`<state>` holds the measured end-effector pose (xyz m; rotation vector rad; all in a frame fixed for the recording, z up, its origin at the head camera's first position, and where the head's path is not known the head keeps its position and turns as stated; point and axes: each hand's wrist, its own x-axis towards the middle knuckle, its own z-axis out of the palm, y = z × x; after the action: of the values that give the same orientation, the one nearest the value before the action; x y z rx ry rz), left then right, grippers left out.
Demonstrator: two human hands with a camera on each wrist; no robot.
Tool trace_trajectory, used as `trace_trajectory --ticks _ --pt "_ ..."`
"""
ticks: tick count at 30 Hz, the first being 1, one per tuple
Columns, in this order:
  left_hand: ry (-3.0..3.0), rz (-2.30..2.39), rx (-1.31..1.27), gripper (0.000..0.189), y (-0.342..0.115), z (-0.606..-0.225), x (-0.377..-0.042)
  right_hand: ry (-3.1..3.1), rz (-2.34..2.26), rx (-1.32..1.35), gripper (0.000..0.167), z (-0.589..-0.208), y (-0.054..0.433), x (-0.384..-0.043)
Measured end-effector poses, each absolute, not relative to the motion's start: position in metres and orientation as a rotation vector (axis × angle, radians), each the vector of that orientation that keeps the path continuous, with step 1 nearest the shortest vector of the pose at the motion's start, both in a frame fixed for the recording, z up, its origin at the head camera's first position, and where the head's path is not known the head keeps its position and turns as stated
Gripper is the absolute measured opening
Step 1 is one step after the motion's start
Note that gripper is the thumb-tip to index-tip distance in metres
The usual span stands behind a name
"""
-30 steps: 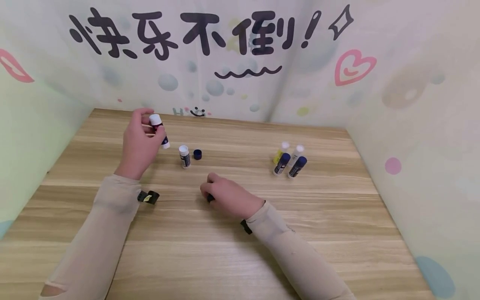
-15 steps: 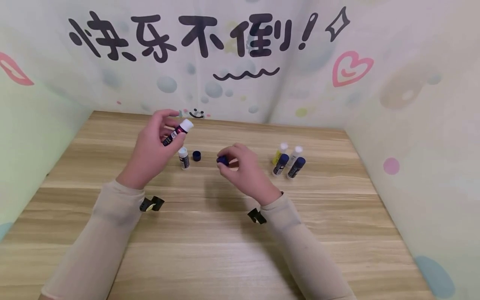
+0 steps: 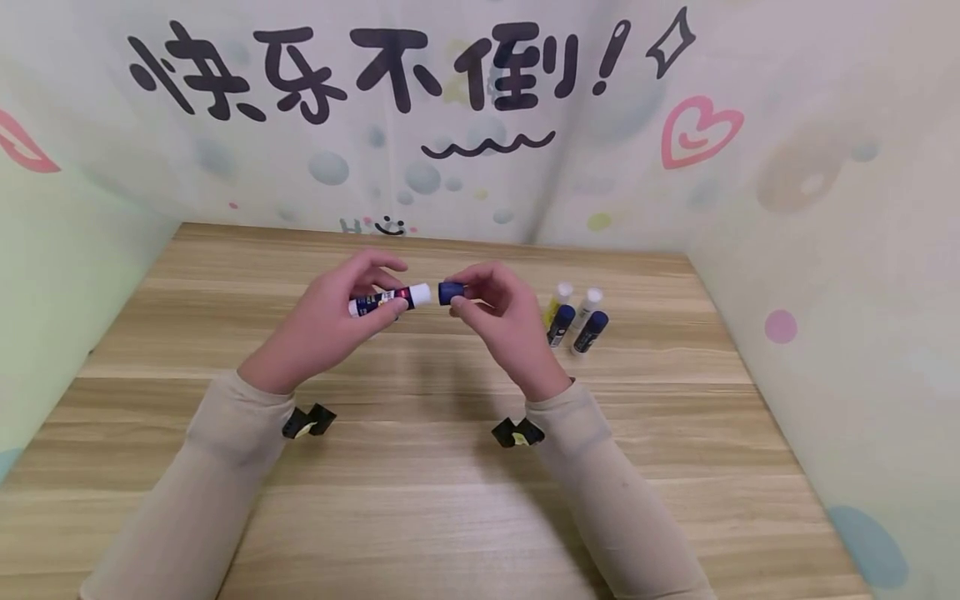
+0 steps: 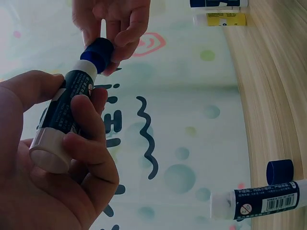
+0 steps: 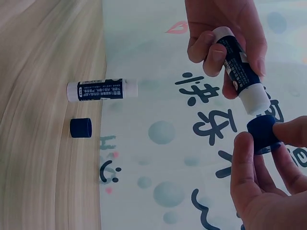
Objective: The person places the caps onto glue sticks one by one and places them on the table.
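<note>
My left hand (image 3: 318, 329) grips a glue stick (image 3: 386, 300) with a dark blue label, its white uncapped end pointing right. Facing that end is a dark blue cap (image 3: 450, 292), pinched between the thumb and fingers of my right hand (image 3: 513, 329). A narrow gap separates cap and stick in the head view; in the right wrist view the cap (image 5: 262, 133) lies right at the white end. A second uncapped glue stick (image 5: 100, 90) stands on the table, with its blue cap (image 5: 80, 127) beside it. My left hand hides both in the head view.
Right of my right hand stand several glue sticks: two with blue caps (image 3: 591, 332) in front, a yellow one (image 3: 553, 310) and a white-topped one (image 3: 593, 299) behind. The wooden table (image 3: 390, 508) ends at a printed backdrop (image 3: 480, 183).
The right hand has lifted the blue cap off the table and brought it up to the glue stick. The left hand has moved right and turned the stick to lie nearly level.
</note>
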<state>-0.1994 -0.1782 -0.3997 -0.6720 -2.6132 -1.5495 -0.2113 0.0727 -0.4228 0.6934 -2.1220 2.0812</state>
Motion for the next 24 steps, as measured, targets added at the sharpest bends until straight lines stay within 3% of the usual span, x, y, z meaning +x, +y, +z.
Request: trace_trajectory --ticks 24 --pt "-2.686 -1.618 -0.746 0.037 -0.1779 -0.3963 -0.1964 -2.189 1.979 0.848 0.022 -0.4203 0.072 -0.2059"
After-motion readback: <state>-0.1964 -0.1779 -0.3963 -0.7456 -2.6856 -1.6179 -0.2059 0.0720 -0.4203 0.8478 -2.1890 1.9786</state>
